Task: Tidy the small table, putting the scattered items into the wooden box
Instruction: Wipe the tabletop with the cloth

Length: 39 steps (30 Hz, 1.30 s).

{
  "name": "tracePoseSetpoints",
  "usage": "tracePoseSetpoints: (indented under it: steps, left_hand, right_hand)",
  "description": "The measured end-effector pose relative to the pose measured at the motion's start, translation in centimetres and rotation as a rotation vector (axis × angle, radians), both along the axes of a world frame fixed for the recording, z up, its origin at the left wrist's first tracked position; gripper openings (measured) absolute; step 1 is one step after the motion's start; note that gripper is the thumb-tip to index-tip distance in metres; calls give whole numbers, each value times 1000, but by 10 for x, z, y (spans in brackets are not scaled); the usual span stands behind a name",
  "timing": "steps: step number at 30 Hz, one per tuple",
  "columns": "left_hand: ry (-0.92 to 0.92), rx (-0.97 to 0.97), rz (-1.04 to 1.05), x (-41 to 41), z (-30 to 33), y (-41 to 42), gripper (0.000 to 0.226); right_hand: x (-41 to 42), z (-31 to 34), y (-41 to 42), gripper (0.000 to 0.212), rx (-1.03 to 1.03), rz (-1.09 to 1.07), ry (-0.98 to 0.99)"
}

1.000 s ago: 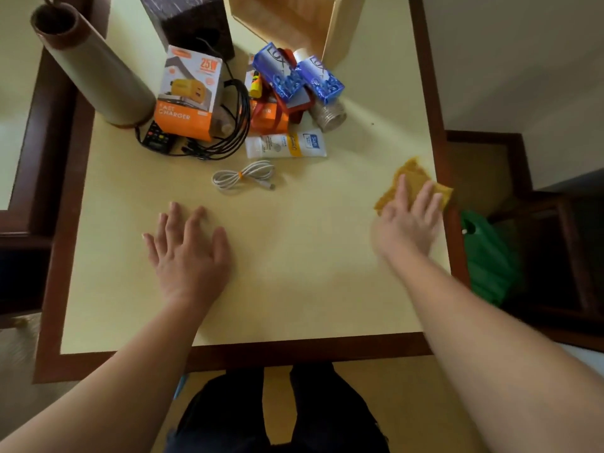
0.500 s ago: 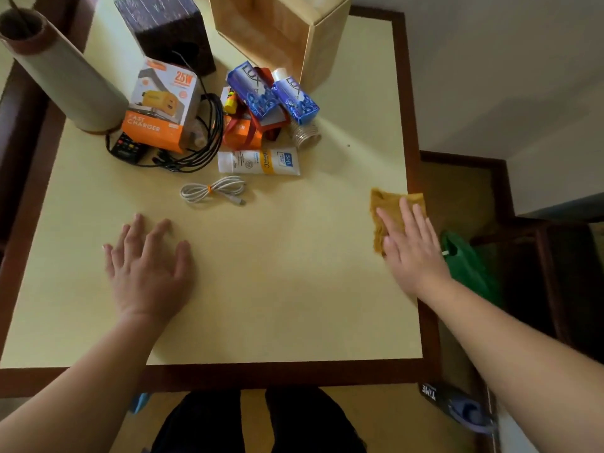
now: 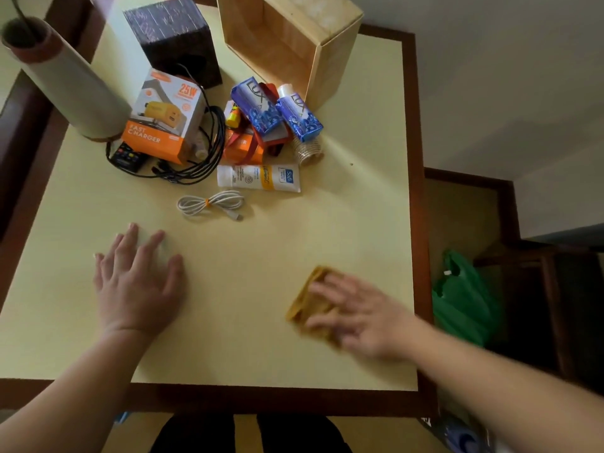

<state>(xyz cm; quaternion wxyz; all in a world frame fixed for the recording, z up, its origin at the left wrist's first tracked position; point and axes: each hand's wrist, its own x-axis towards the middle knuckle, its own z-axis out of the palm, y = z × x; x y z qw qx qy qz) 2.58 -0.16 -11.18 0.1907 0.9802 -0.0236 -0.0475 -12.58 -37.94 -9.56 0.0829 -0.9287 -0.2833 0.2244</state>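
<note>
the right hand (image 3: 362, 317) lies flat with fingers spread on a yellow cloth (image 3: 310, 305), pressing it to the table (image 3: 228, 322) well in front of the wooden box (image 3: 294, 37); the cloth sticks out past the fingertips (its shape is blurred). the left hand (image 3: 137, 282) rests flat and relaxed, holding nothing. just in front of the box lie two blue soap boxes (image 3: 277, 111), long axes slanting, a white tube (image 3: 258, 178) lying sideways, and a coiled white cable (image 3: 210, 204).

wooden box (image 3: 323, 44): on side, far edge | items (image 3: 261, 132): clustered beside
</note>
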Motion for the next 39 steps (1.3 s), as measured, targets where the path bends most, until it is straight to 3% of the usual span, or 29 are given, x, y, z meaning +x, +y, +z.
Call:
tracePoseSetpoints:
  steps: [4, 9, 11, 13, 16, 18, 19, 20, 22, 25, 28, 34, 39]
  left_hand:
    - [4, 9, 6, 1, -2, 1, 62]
    - [-2, 9, 10, 1, -4, 1, 61]
    - [-3, 4, 15, 1, -4, 1, 61]
    - [-2, -6, 19, 1, -4, 1, 60]
    - [-23, -23, 22, 1, -5, 2, 59]
    - [-28, -32, 19, 1, -5, 3, 59]
    - [-21, -33, 19, 0, -4, 2, 59]
    - [-14, -33, 21, 0, -4, 2, 58]
    - [-22, -40, 28, 0, -4, 3, 57]
    - [-27, -39, 23, 0, -5, 4, 57]
    - [8, -31, 14, 2, -4, 5, 57]
    - [24, -28, -2, 2, -6, 7, 51]
    - [30, -44, -23, 1, -8, 10, 51]
  right_hand:
    - [93, 6, -93, 53, -193, -775, -22]
    - [146, 2, -80, 58, -209, -1119, 55]
    - [127, -4, -31, 59, -208, -1171, -15]
    - [87, -1, 30, 61, -181, -1074, -54]
    - [18, 13, 111, 61, -17, -498, 99]
    - [12, 17, 98, 59, 31, -120, 171]
    - [24, 9, 76, 58, 32, -47, 100]
    - [38, -3, 51, 58, -11, -108, 24]
    - [74, -12, -4, 58, -124, -557, -119]
    - [102, -5, -50, 55, -218, -1117, 17]
    - [74, -6, -26, 54, -179, -1238, -26]
    - [-125, 8, 88, 54, -195, -1503, -2]
    - [-113, 2, 96, 56, -233, -1529, 62]
